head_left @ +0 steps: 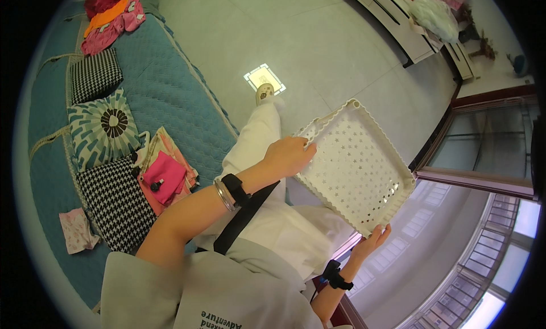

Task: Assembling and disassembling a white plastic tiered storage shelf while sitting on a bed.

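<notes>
Holding a white star-perforated basket (350,172), you clamp your left hand (288,156), fingers closed, on its left rim, your right hand (369,243) on its near corner.

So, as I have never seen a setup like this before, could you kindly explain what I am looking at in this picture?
There is no robot here: these are a person's own bare hands. The single picture comes from a wide fisheye camera worn on the head, looking down, which is why straight edges bend and the rim is dark.

The left hand grips one side of a white tray with star-shaped holes, and the right hand holds its lower corner. No items show in the tray.

To the left, a blue-green quilted cover bears a houndstooth cushion, a petal-patterned cushion, a bright pink cloth and a pile of clothes.
</notes>
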Tool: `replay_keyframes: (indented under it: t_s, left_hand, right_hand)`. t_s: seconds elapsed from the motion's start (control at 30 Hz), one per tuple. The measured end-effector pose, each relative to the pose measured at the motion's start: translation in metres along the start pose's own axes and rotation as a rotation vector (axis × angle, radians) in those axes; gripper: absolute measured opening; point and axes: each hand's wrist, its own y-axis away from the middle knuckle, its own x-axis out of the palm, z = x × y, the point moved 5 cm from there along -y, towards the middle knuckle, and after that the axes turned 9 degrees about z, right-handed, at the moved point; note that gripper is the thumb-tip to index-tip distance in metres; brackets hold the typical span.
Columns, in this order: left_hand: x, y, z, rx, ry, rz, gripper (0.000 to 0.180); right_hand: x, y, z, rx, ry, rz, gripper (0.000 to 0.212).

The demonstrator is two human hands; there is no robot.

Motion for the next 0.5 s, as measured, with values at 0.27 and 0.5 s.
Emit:
replay_keyframes:
  t_s: [0.27,0.5]
  left_hand:
    - [0.006,0.006,-0.007,0.036,-0.047,-0.057,0.042]
    - [0.006,0.005,-0.003,-0.024,0.139,0.070,0.046]
  right_hand:
    - [0.006,0.005,0.016,0.043,-0.056,-0.029,0.038]
    - [-0.005,0.002,0.001,0.003,0.023,0.019,0.042]
